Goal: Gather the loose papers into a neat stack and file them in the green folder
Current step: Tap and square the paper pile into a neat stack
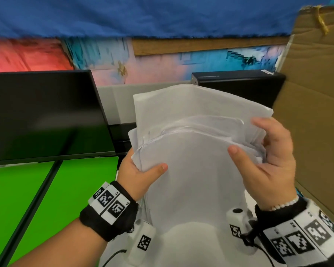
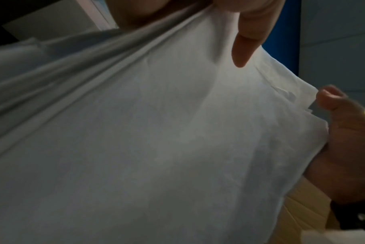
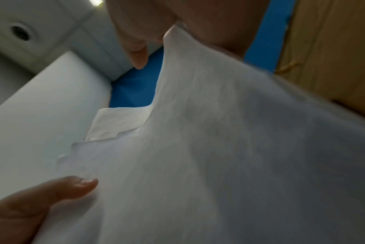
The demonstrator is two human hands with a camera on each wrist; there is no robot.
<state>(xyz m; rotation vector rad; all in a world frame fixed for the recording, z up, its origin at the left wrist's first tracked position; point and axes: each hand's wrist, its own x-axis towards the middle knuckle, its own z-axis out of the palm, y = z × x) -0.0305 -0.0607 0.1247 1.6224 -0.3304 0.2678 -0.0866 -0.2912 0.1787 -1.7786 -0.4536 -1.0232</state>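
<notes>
Squaring step: left hand (image 1: pixel 141 176) and right hand (image 1: pixel 268 158) grasp the uneven papers (image 1: pixel 191 151). Next, align edges, then move to the green folder (image 1: pixel 66 189), left of the papers.

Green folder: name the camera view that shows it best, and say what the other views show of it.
Head view. The green folder lies open at lower left, partly under the black monitor. Neither wrist view shows it; the papers held by the left hand and right hand fill both.

Thin white matt paper sheets (image 1: pixel 191 170), slightly crumpled; a smooth bright green folder (image 1: pixel 46 189); rough brown corrugated cardboard (image 1: pixel 314 105); a glossy black screen (image 1: pixel 42 116).
</notes>
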